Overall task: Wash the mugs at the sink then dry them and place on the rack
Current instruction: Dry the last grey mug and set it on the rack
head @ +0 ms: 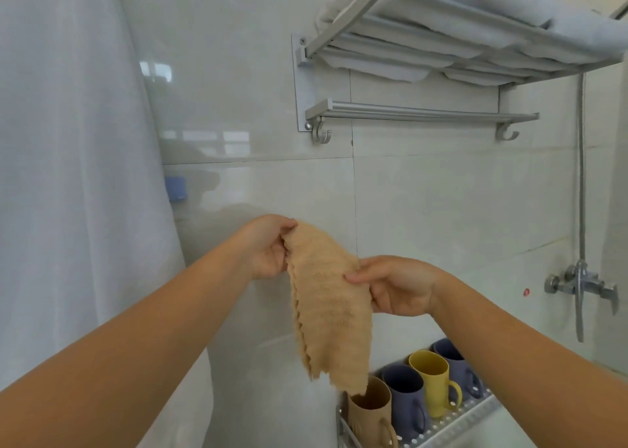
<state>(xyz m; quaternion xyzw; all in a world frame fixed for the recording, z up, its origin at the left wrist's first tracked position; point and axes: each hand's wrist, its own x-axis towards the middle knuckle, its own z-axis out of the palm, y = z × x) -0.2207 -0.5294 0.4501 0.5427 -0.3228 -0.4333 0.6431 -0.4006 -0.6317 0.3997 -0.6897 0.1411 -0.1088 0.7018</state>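
Grip check: left hand (268,248) pinched the tan cloth (328,306) at its top corner, right hand (396,286) pinched its right edge, both arms stretched forward. Cloth hung down toward 6 o'clock. Four mugs (413,400) stood upright in a row on the rack (475,417) at 5 o'clock. No readable writing.
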